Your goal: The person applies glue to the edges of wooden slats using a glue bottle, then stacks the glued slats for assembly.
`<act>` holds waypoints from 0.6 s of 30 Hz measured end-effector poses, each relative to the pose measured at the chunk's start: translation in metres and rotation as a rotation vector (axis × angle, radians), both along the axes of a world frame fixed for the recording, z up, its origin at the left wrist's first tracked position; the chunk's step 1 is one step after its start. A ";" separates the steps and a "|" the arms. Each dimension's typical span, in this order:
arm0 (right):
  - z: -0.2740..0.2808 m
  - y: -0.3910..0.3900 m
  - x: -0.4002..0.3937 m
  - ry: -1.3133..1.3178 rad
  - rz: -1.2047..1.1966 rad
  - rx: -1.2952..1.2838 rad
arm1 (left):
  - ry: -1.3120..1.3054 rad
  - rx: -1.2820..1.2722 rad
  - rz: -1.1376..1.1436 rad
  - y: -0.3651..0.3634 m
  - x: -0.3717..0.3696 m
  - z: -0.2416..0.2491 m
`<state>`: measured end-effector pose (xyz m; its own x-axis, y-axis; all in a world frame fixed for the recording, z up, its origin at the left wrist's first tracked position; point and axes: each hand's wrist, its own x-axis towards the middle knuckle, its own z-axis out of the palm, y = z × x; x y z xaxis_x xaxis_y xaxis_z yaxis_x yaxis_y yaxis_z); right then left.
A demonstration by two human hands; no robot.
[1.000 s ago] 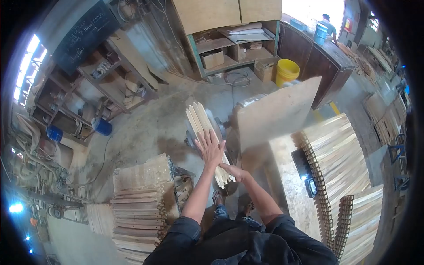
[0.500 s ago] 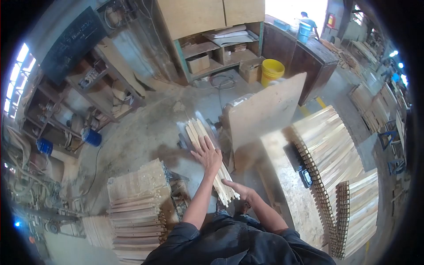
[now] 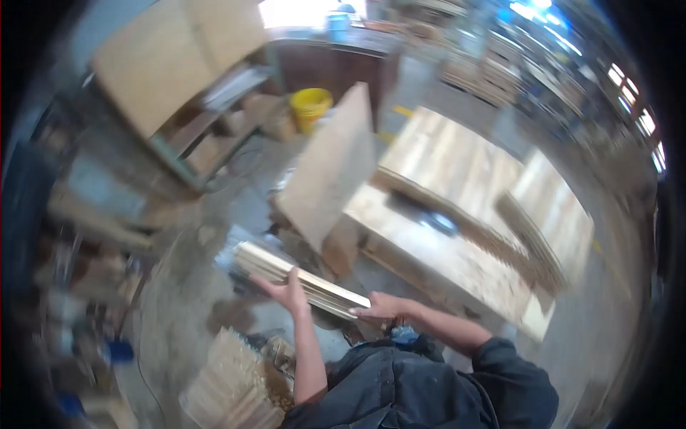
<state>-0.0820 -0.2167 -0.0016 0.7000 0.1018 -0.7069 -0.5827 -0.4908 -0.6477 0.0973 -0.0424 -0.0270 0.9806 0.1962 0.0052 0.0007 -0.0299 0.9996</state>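
A bundle of pale wooden strips (image 3: 321, 291) lies across in front of my body, held between both hands. My left hand (image 3: 287, 292) grips it toward its far left part, fingers beneath and thumb over the side. At the near right end, my right hand (image 3: 380, 306) is closed around the strips. Below and left sits a stack of wooden strips (image 3: 232, 379). On the right, a worktable (image 3: 443, 261) bears stacked boards (image 3: 454, 154) and a small dark object with a bright top (image 3: 437, 223). The view is blurred by motion.
An upright plywood panel (image 3: 330, 168) stands between me and the cabinet (image 3: 153, 68). Behind it is a yellow bucket (image 3: 311, 107). A blue container (image 3: 338, 26) sits on the far counter (image 3: 321, 68). A cable (image 3: 146, 382) runs over the floor at left.
My view has swung to the right. The strips, earlier under my flat left hand, are now turned more crosswise and gripped by both hands.
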 end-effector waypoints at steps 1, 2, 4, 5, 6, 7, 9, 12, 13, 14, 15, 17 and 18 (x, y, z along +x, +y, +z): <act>-0.006 -0.007 -0.016 -0.078 -0.085 -0.037 | 0.089 -0.133 -0.084 -0.006 -0.003 0.013; -0.008 -0.016 -0.029 -0.156 -0.162 -0.082 | 0.187 -0.261 -0.160 -0.015 -0.008 0.024; 0.058 -0.032 -0.058 -0.142 -0.278 -0.057 | 0.219 -0.380 -0.311 -0.042 -0.021 0.032; 0.060 -0.041 -0.077 -0.125 -0.340 -0.032 | 0.205 -0.411 -0.406 -0.054 -0.028 0.031; 0.044 -0.049 -0.102 -0.191 -0.398 -0.050 | 0.191 -0.452 -0.493 -0.066 -0.034 0.030; 0.028 -0.058 -0.127 -0.259 -0.453 -0.069 | 0.237 -0.514 -0.590 -0.082 -0.041 0.027; -0.005 -0.075 -0.177 -0.399 -0.525 -0.200 | 0.330 -0.636 -0.757 -0.111 -0.058 0.019; -0.001 -0.108 -0.230 -0.404 -0.481 -0.499 | 0.450 -0.686 -0.874 -0.157 -0.087 0.034; -0.017 -0.123 -0.254 -0.442 -0.460 -0.642 | 0.515 -0.773 -0.874 -0.175 -0.094 0.041; -0.026 -0.136 -0.277 -0.475 -0.433 -0.779 | 0.583 -0.857 -0.863 -0.191 -0.100 0.045; -0.026 -0.148 -0.295 -0.434 -0.451 -0.840 | 0.578 -0.901 -0.911 -0.210 -0.099 0.028; -0.025 -0.176 -0.327 -0.357 -0.467 -0.947 | 0.611 -0.874 -0.990 -0.240 -0.108 0.011; -0.033 -0.194 -0.346 -0.392 -0.472 -1.009 | 0.628 -0.857 -1.022 -0.254 -0.113 0.003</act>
